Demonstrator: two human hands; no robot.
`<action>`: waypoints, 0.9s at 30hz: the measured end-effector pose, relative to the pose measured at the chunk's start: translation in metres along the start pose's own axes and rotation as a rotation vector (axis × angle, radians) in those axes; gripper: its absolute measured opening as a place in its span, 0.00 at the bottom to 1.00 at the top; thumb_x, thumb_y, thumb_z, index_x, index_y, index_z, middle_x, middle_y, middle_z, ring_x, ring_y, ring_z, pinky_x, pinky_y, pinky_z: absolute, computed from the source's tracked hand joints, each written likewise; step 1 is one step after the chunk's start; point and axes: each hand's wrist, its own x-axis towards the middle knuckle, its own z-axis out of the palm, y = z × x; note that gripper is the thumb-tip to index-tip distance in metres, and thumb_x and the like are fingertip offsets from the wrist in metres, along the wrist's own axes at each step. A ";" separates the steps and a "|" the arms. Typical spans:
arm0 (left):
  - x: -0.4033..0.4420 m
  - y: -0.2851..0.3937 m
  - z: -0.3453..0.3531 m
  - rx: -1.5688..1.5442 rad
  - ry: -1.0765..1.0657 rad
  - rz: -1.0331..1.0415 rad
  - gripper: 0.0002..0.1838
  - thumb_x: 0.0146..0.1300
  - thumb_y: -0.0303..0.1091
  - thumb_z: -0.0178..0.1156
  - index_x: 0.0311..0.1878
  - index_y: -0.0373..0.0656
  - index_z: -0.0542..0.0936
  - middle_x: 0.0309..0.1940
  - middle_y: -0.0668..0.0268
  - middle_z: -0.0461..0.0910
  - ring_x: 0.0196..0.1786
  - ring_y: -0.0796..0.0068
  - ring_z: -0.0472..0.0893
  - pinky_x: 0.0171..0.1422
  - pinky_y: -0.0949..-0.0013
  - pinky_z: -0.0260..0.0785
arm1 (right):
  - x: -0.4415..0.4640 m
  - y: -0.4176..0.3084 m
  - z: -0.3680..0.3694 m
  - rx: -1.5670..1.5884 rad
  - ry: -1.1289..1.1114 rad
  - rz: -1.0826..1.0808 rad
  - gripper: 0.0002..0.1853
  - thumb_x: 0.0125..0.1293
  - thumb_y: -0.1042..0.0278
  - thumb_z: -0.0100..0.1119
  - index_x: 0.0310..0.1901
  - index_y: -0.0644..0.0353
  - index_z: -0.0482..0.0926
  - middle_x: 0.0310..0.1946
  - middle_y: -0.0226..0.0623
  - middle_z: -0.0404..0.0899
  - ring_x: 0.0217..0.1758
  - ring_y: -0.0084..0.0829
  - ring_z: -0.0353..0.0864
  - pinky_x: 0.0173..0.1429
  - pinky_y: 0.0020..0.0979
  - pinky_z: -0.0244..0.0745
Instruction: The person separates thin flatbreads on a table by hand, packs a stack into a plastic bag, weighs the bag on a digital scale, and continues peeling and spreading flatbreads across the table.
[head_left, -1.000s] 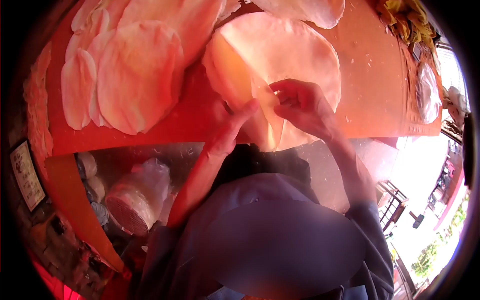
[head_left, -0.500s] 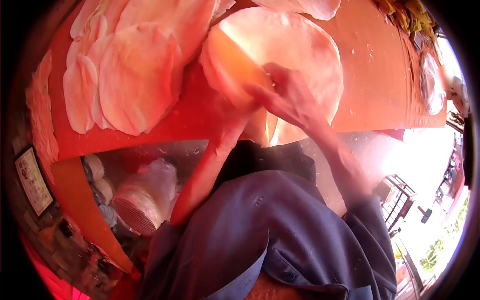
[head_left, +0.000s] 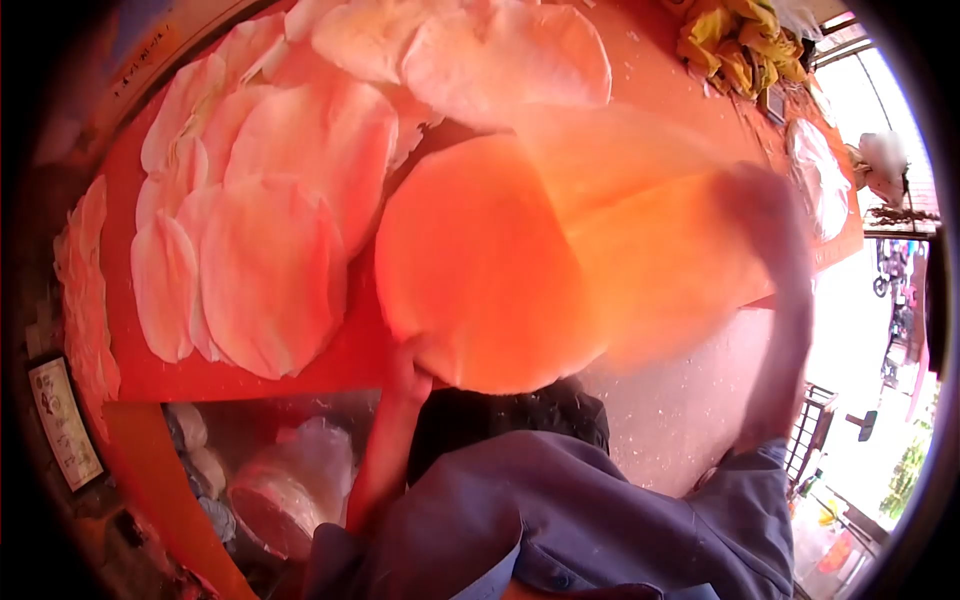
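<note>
A thin, round, flatbread-like sheet point(head_left: 470, 270), pale to orange, lies near the table's front edge. My left hand point(head_left: 406, 368) grips its lower left rim, the fingertips partly hidden by it. Out to the right, a second thin sheet point(head_left: 660, 270), yellow-orange and smeared by motion, stretches away from the first one. My right hand point(head_left: 760, 205), blurred, is closed on its upper right edge and holds it raised. Whether the two sheets are joined or only overlap, I cannot tell.
Several similar pale sheets point(head_left: 275, 270) lie overlapped on the red table point(head_left: 360, 350) at left and back. Yellow crumpled material point(head_left: 745, 45) sits at the back right, near a clear plastic bag point(head_left: 818, 175). Below the table is a plastic-wrapped bundle point(head_left: 285, 500).
My hands have parted: the right swung out to the right with the yellow-orange sheet, while the left went to the round sheet's lower left rim. The view shifted, showing more of the table's back.
</note>
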 end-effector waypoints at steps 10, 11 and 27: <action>0.007 -0.004 -0.009 0.002 0.178 -0.116 0.33 0.55 0.28 0.57 0.66 0.36 0.63 0.61 0.57 0.70 0.64 0.58 0.69 0.69 0.56 0.63 | 0.182 -0.030 -0.157 -0.161 0.106 -0.309 0.08 0.66 0.64 0.53 0.31 0.56 0.76 0.18 0.23 0.67 0.18 0.20 0.66 0.22 0.25 0.61; 0.007 -0.004 -0.006 -0.002 0.160 -0.085 0.33 0.54 0.26 0.57 0.65 0.35 0.64 0.61 0.57 0.70 0.65 0.58 0.69 0.69 0.56 0.63 | 0.202 -0.046 -0.163 -0.256 0.209 -0.374 0.07 0.63 0.65 0.55 0.30 0.58 0.77 0.20 0.29 0.70 0.20 0.27 0.70 0.25 0.29 0.66; 0.006 -0.005 0.003 0.036 0.265 -0.007 0.32 0.51 0.26 0.56 0.64 0.38 0.68 0.58 0.57 0.73 0.62 0.56 0.72 0.67 0.55 0.65 | 0.261 0.035 0.095 -0.639 0.084 -0.590 0.12 0.53 0.71 0.54 0.38 0.56 0.83 0.32 0.47 0.82 0.35 0.48 0.83 0.38 0.45 0.77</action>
